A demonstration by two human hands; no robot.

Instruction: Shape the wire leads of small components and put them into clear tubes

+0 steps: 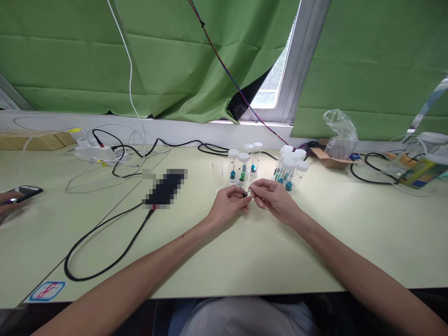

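My left hand pinches a small dark piece with thin stems sticking out, too small to name. Close against it, the fingertips of my right hand are pressed together at one of its thin ends. Both hands are just above the table, in front of clear capped tubes. One group of tubes stands behind my left hand, with blue and green pieces and thin stems inside. Another group is behind my right hand. An uncapped clear tube stands at the left, and a white cap appears to lie before it.
A pixelated dark device with a black cable lies left. Behind are a white power strip and tangled cords. A cardboard box with a plastic bag and a labelled jar are right. Another person's hand touches a phone.
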